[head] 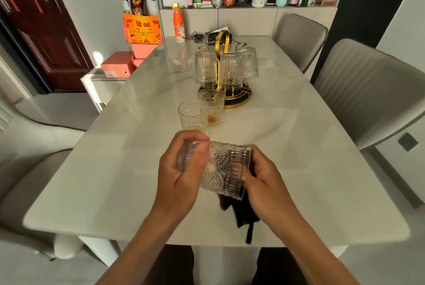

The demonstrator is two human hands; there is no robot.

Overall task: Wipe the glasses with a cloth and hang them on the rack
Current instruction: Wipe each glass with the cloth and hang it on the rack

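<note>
Above the near part of the pale marble-look worktop (310, 169), the person holds a clear embossed drinking glass (220, 169) on its side, base toward the left and rim toward the right. The left hand (181, 169) wraps its fingers and thumb around the base end. The right hand (266, 181) is closed at the rim end, gripping a black cloth (243, 213) against the glass; the cloth hangs below the hand down to the worktop edge. Farther back stand two more embossed glasses, upright and just beside each other: a nearer upright glass (192, 114) and a second upright glass (212, 105) close to the rack. Behind them a gold wire rack with a dark round base (238, 98) carries three upside-down embossed glasses (230, 70) on its arms. An orange bottle (179, 25) stands at the far end.
</note>
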